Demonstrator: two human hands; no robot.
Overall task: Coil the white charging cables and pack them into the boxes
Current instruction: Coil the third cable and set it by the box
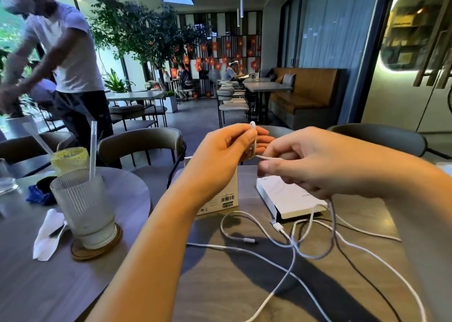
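Note:
My left hand [227, 148] is raised above the table and pinches the plug end of a white charging cable [253, 136], with a small loop of it around the fingers. My right hand [318, 165] grips the same cable just to the right and pulls it taut; the slack hangs below this hand down to the table. Loose white cables [281, 246] lie tangled on the table in front of me. An upright white box [225, 194] stands behind my left wrist. A flat white box [288, 197] lies under my right hand.
A ribbed glass [83, 206] with a straw stands on a wooden coaster at the left, beside a white napkin [47, 233]. A second drink [71, 159] is behind it. Chairs ring the table's far side. A person in a white shirt stands at far left.

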